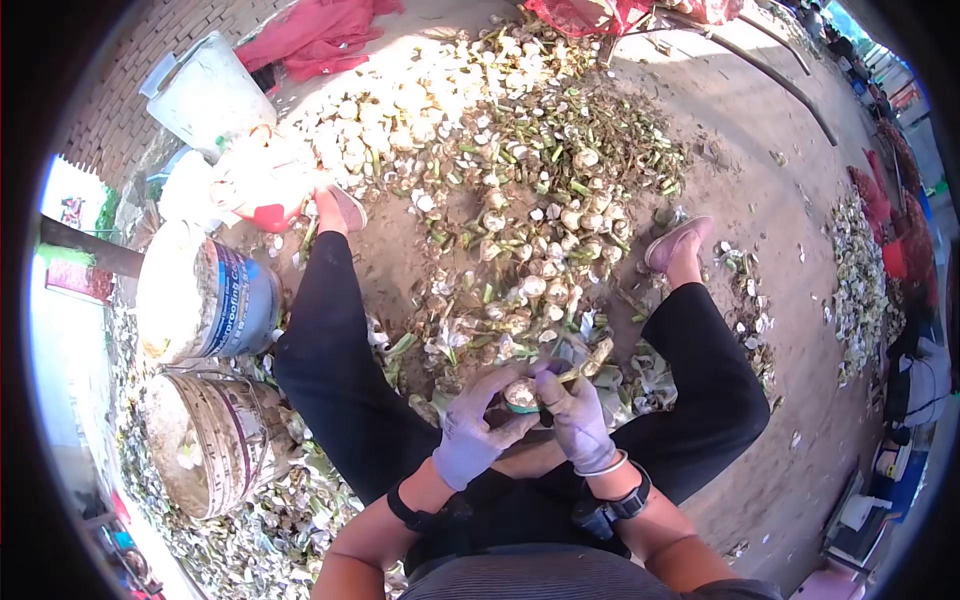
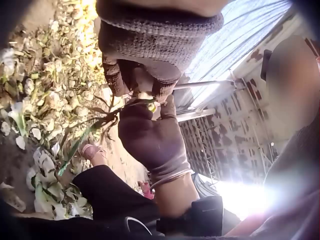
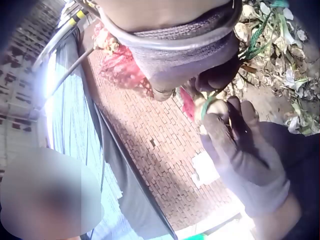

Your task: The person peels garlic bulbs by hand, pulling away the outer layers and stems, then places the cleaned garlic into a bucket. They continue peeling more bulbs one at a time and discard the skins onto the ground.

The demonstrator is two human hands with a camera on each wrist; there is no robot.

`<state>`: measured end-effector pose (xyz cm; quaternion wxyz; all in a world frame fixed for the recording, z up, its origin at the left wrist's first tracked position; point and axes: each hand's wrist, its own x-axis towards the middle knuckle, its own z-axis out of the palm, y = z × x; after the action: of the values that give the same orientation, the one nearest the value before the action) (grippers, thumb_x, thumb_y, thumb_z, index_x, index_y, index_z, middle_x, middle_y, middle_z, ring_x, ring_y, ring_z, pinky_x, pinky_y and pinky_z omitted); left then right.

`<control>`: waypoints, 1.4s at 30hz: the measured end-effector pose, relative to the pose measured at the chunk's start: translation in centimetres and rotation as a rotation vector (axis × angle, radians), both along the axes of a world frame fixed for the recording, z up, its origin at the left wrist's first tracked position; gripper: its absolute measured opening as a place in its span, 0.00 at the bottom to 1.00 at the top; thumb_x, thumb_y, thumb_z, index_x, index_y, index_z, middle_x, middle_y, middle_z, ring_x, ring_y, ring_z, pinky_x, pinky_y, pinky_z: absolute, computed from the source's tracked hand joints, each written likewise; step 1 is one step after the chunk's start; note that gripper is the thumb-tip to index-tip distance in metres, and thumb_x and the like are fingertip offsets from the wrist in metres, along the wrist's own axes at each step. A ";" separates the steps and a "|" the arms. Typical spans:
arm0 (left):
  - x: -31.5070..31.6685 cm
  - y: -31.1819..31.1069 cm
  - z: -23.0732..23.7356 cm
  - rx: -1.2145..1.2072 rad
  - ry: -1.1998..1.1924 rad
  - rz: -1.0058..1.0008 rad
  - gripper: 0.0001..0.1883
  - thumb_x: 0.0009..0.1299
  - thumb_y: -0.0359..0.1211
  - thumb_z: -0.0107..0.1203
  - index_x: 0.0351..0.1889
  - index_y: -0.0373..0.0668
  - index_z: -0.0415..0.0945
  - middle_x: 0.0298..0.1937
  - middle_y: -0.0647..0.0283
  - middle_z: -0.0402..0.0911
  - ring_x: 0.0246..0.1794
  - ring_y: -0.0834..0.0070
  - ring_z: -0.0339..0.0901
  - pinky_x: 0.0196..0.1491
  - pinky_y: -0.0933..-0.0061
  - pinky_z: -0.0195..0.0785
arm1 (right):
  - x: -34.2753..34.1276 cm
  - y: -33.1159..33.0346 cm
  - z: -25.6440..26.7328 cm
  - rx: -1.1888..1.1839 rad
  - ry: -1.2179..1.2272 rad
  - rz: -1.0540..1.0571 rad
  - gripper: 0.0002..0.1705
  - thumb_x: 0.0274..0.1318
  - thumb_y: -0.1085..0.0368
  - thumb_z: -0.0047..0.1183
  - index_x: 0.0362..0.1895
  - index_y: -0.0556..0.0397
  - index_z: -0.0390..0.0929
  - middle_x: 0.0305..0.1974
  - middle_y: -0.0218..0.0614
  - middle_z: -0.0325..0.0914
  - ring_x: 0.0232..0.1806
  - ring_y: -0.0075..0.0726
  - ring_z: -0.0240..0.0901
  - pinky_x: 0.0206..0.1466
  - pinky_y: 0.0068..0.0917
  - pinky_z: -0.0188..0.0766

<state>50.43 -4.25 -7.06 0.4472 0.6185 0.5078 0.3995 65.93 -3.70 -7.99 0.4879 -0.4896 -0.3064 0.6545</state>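
Observation:
Both hands wear pale knitted gloves with darkened fingers and meet in front of the lap. The left hand (image 1: 470, 432) grips a whitish garlic bulb (image 1: 521, 393) between thumb and fingers. A thin green strip (image 3: 207, 106) lies against the bulb. Close beside it, the right hand (image 1: 578, 415) holds the garlic's stalk (image 1: 596, 358), whose end sticks out past the fingers. In the left wrist view, a dark stringy piece with a green strand (image 2: 80, 145) hangs out by the right hand. The fingers partly hide the bulb in both wrist views.
A large pile of garlic (image 1: 540, 250) with stalks and peelings spreads on the ground between the outstretched legs. At left stand a white paint bucket (image 1: 245, 300) and a dirty bucket (image 1: 235, 435). Another white bucket (image 1: 215, 95) and red netting (image 1: 320, 35) lie farther back.

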 end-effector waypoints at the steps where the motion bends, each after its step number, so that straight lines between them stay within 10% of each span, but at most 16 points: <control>1: 0.0 -0.3 -0.3 0.039 0.017 0.019 0.31 0.52 0.29 0.72 0.55 0.38 0.74 0.53 0.53 0.77 0.51 0.62 0.77 0.55 0.67 0.70 | -0.5 -0.3 0.1 -0.002 0.008 -0.002 0.16 0.65 0.54 0.55 0.45 0.55 0.76 0.36 0.26 0.75 0.36 0.19 0.69 0.40 0.20 0.68; 6: -0.6 -1.5 0.1 0.066 0.007 0.059 0.27 0.55 0.29 0.71 0.53 0.36 0.75 0.53 0.56 0.78 0.49 0.69 0.78 0.52 0.70 0.72 | -0.3 -0.7 1.0 0.010 0.052 0.120 0.16 0.66 0.57 0.54 0.46 0.57 0.75 0.40 0.27 0.75 0.42 0.21 0.69 0.47 0.22 0.67; 11: -1.4 -2.2 1.8 -0.457 -0.727 0.131 0.24 0.63 0.24 0.64 0.58 0.38 0.72 0.51 0.63 0.77 0.53 0.75 0.75 0.54 0.73 0.74 | 1.9 -0.4 0.7 -0.084 0.371 0.385 0.18 0.66 0.59 0.54 0.54 0.56 0.74 0.39 0.26 0.76 0.37 0.15 0.67 0.38 0.17 0.65; 16: -1.9 -2.4 1.3 0.083 -0.023 0.056 0.27 0.57 0.25 0.67 0.56 0.36 0.73 0.52 0.54 0.79 0.52 0.67 0.78 0.54 0.69 0.71 | -0.2 -1.2 3.9 -0.005 0.139 0.185 0.15 0.66 0.61 0.53 0.50 0.58 0.75 0.39 0.30 0.78 0.38 0.21 0.73 0.43 0.21 0.71; 20: -2.8 -2.3 2.0 -0.335 -0.222 0.083 0.24 0.58 0.26 0.65 0.54 0.41 0.75 0.55 0.54 0.77 0.52 0.60 0.78 0.55 0.65 0.70 | 1.4 -1.1 2.6 -0.054 -0.198 0.181 0.14 0.67 0.60 0.51 0.47 0.58 0.77 0.37 0.29 0.78 0.36 0.19 0.74 0.37 0.20 0.74; 22: -5.8 -1.4 -0.5 -0.424 0.134 -0.390 0.24 0.61 0.24 0.62 0.57 0.45 0.74 0.55 0.59 0.75 0.56 0.72 0.74 0.53 0.71 0.70 | 2.2 -0.5 2.8 0.237 -0.517 0.033 0.11 0.66 0.63 0.52 0.45 0.58 0.77 0.35 0.29 0.78 0.34 0.19 0.73 0.37 0.19 0.72; 23: -6.0 -1.6 -0.8 -0.423 0.130 -0.392 0.24 0.61 0.24 0.62 0.57 0.45 0.74 0.55 0.59 0.75 0.56 0.72 0.74 0.53 0.71 0.70 | 2.7 -0.5 2.9 0.381 -0.674 -0.042 0.10 0.66 0.65 0.52 0.45 0.59 0.77 0.34 0.29 0.78 0.34 0.18 0.72 0.36 0.19 0.71; 25: -6.2 -1.9 -0.8 0.133 0.841 -0.214 0.22 0.62 0.24 0.60 0.55 0.46 0.76 0.55 0.59 0.74 0.58 0.71 0.72 0.50 0.71 0.71 | 3.2 -0.6 3.0 0.327 -0.645 0.019 0.10 0.64 0.67 0.53 0.46 0.59 0.77 0.35 0.30 0.78 0.35 0.19 0.72 0.39 0.20 0.70; 27: -4.3 -1.7 1.3 0.219 0.643 -0.106 0.19 0.63 0.25 0.61 0.53 0.43 0.76 0.53 0.60 0.75 0.57 0.71 0.72 0.49 0.71 0.71 | 2.1 -1.0 4.5 0.228 -0.536 0.057 0.10 0.60 0.68 0.55 0.44 0.59 0.80 0.40 0.38 0.76 0.38 0.30 0.74 0.42 0.27 0.72; 29: -2.0 -2.2 3.3 -0.117 -0.245 0.096 0.18 0.64 0.26 0.61 0.52 0.40 0.75 0.53 0.62 0.74 0.51 0.73 0.74 0.44 0.74 0.71 | 0.8 -1.6 5.3 0.170 -0.397 0.059 0.11 0.62 0.67 0.55 0.46 0.59 0.80 0.39 0.34 0.76 0.38 0.27 0.73 0.41 0.25 0.72; 32: -1.3 -2.8 1.6 -0.520 -0.665 0.041 0.13 0.66 0.25 0.60 0.49 0.37 0.77 0.49 0.63 0.76 0.46 0.77 0.76 0.39 0.77 0.71 | -0.7 -1.8 5.2 0.120 -0.089 0.053 0.15 0.65 0.65 0.54 0.52 0.59 0.77 0.41 0.27 0.78 0.40 0.18 0.71 0.41 0.18 0.69; 37: -3.6 -2.7 0.1 -0.505 -0.273 -0.203 0.04 0.67 0.25 0.58 0.38 0.37 0.81 0.38 0.61 0.80 0.39 0.79 0.77 0.34 0.79 0.71 | 0.6 -1.1 3.5 0.140 -0.175 -0.223 0.14 0.65 0.67 0.53 0.52 0.59 0.78 0.40 0.27 0.78 0.38 0.19 0.71 0.42 0.19 0.69; 39: -4.8 -2.7 -3.2 0.248 0.419 -0.294 0.07 0.67 0.25 0.58 0.43 0.36 0.80 0.41 0.62 0.80 0.37 0.78 0.78 0.32 0.77 0.71 | 2.3 -0.5 2.1 0.534 -0.730 -0.064 0.12 0.64 0.69 0.53 0.49 0.59 0.80 0.36 0.27 0.76 0.34 0.19 0.70 0.36 0.19 0.69; 42: -3.1 -2.8 0.9 -0.353 -0.263 -0.046 0.19 0.64 0.26 0.60 0.54 0.36 0.75 0.46 0.58 0.78 0.41 0.69 0.78 0.40 0.74 0.73 | -0.2 -1.4 5.5 0.184 -0.486 -0.065 0.11 0.61 0.71 0.54 0.47 0.59 0.81 0.36 0.34 0.80 0.36 0.24 0.73 0.40 0.22 0.71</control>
<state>47.35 -7.00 -6.13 0.6200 0.4845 0.4930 0.3712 65.73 -5.11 -2.51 0.4632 -0.5955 -0.4569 0.4712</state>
